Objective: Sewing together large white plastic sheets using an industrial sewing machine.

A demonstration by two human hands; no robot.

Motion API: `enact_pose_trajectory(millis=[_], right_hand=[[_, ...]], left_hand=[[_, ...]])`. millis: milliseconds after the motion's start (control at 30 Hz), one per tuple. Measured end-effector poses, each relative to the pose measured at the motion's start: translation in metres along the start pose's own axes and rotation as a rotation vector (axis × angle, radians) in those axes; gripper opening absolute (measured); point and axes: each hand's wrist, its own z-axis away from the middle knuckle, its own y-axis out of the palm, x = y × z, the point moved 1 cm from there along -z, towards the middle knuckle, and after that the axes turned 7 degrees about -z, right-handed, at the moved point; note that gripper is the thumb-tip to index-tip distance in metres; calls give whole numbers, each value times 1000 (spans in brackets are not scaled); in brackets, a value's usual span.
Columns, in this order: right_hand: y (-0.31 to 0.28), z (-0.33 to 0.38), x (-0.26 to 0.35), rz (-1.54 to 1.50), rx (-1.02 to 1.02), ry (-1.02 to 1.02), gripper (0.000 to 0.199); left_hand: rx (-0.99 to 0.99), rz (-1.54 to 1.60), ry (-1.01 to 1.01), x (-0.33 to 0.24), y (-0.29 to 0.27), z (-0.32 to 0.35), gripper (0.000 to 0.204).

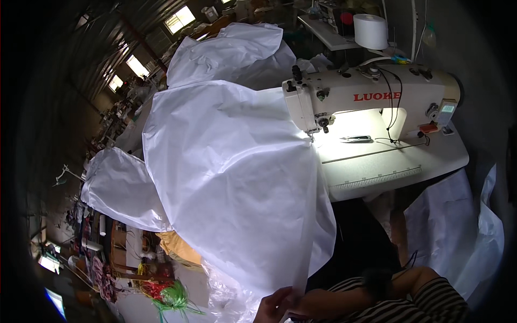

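Observation:
A large white fabric sheet drapes from the white sewing machine down toward me. Its upper right edge lies at the presser foot, under the machine's lamp. At the bottom of the view, my left hand has its fingers curled at the sheet's lower end. My right arm, in a striped sleeve, reaches across from the right. Close beside the left hand is my right hand; its fingers are hidden. A pair of thread snips lies on the lit machine bed, touched by neither hand.
More white fabric is heaped behind the machine, and another piece hangs at the right. A thread cone stands at the back. Yellow cloth, clear plastic film and green strands lie lower left.

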Motion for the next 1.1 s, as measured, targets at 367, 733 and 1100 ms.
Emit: enact_pose_trajectory(millis=[367,733,1100], right_hand=[[-35,12,-42,-562,-171,631,45],[-26,46,-68,-655,-80,755,32],[-14,25,-76,-804,-119,629,30]], left_hand=[[-251,260,-90,33,11,-3,11],[-483,439,-66,46,-18,-8,11],[-464,484,-81,53,-16,0,10]])
